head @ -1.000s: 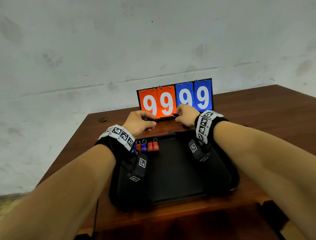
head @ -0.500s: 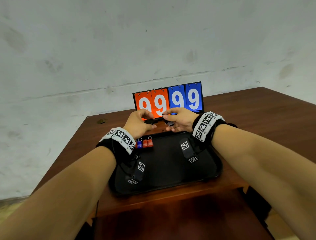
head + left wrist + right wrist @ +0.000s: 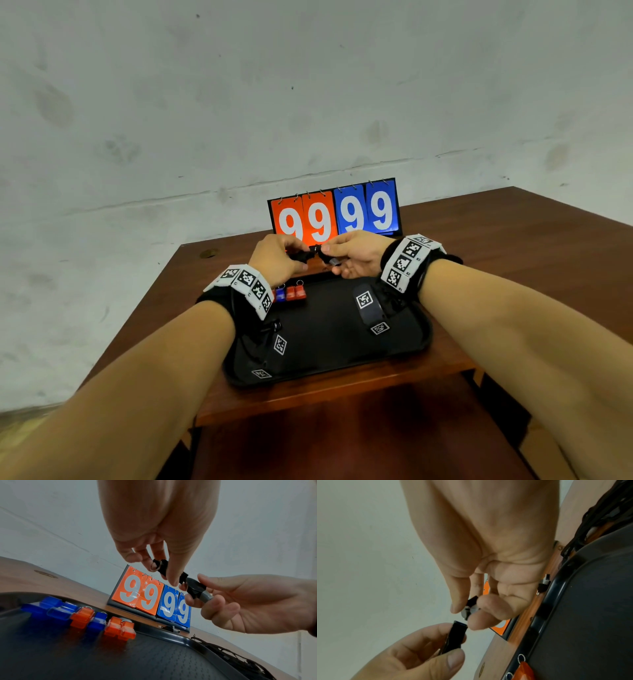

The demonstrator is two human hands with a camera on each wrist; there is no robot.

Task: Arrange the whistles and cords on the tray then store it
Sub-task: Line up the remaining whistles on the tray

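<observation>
Above the far rim of the black tray (image 3: 404, 346), my two hands meet. My left hand (image 3: 303, 255) pinches a black whistle with a metal ring (image 3: 161, 566). My right hand (image 3: 330, 262) pinches a black whistle with a grey mouthpiece (image 3: 197, 590). The two whistles nearly touch end to end, as the right wrist view shows with the left one (image 3: 457, 635) just below the right one (image 3: 469, 610). Several blue and red whistles (image 3: 290, 293) stand in a row in the tray's far left corner. A pile of black cords (image 3: 231, 657) lies on the table by the tray's right side.
A flip scoreboard (image 3: 334, 214) reading 9999 stands just behind my hands. Small dark pieces (image 3: 544, 584) lie on the wooden table (image 3: 513, 246) between the tray and the scoreboard. The table's front edge is close below the tray, and a grey wall rises behind.
Both hands rose from the table in front of the scoreboard, each with a black whistle, and came together above the tray's far rim. The head view pulled back.
</observation>
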